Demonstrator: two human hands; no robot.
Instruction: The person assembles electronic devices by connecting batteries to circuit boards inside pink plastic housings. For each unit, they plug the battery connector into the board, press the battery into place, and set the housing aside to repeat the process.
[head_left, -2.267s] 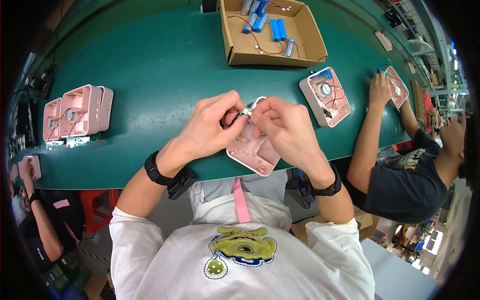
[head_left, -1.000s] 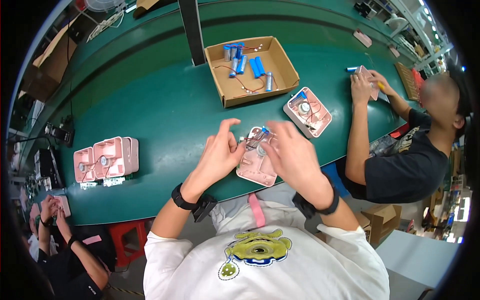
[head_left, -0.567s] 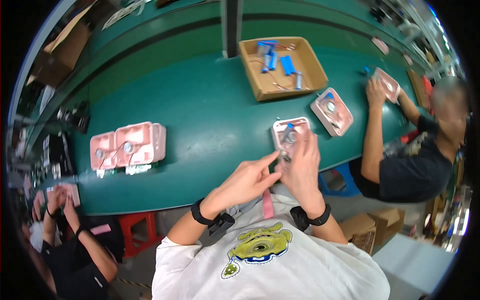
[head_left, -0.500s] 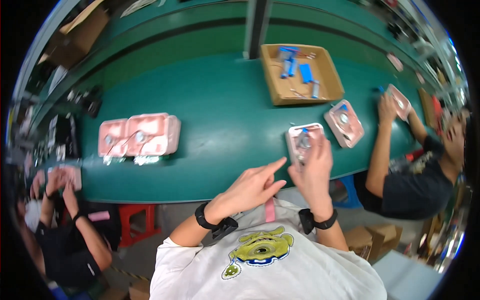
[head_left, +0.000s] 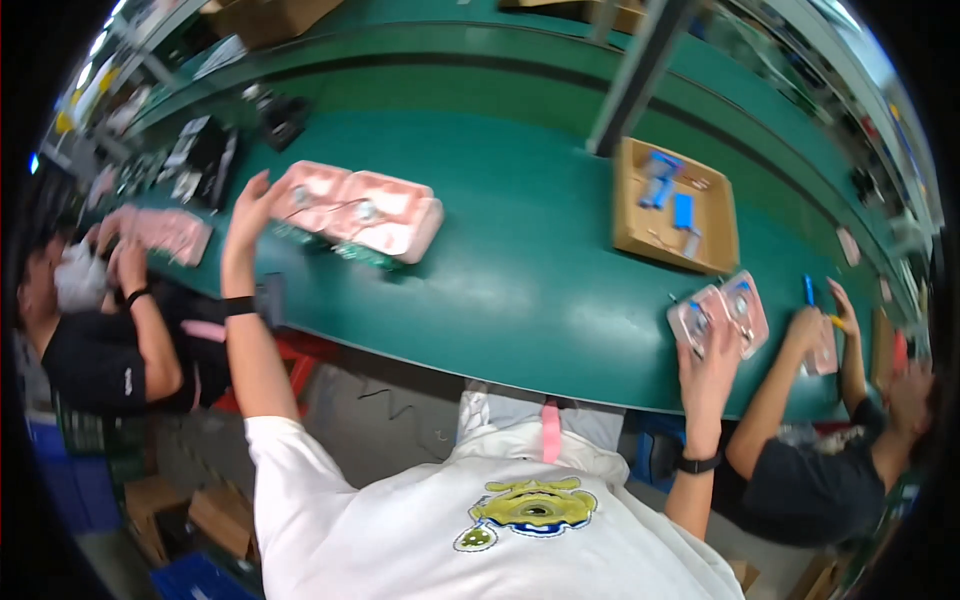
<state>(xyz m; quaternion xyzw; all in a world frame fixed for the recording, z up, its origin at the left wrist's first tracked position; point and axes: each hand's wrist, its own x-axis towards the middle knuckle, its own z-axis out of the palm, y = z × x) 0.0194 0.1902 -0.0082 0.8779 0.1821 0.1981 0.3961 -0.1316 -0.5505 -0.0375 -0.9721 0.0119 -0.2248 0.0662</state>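
At the left, my left hand (head_left: 252, 215) is raised with fingers apart at the end of a pair of pink plastic casings. The nearer pink casing (head_left: 390, 205) carries a round silver part and thin wires; the one beside it (head_left: 318, 185) looks alike. Whether my fingertips touch it I cannot tell. Green material shows beneath their near edge. On the right, my right hand (head_left: 712, 365) reaches over the near end of another pink casing (head_left: 688, 318), thumb and fingers around it. A further pink casing (head_left: 757, 325) with a blue part stands against its right side.
A cardboard tray (head_left: 625, 215) holds blue battery packs with leads, near a metal post (head_left: 635, 85). Co-workers sit at both sides, the right one's hands (head_left: 805, 330) on a pink casing. Black equipment (head_left: 205, 155) stands far left on the green table (head_left: 500, 270).
My view has turned left. My left hand has gone from beside the right-hand casing to the casings at the left. The casing under my right hand now sits against its neighbour.
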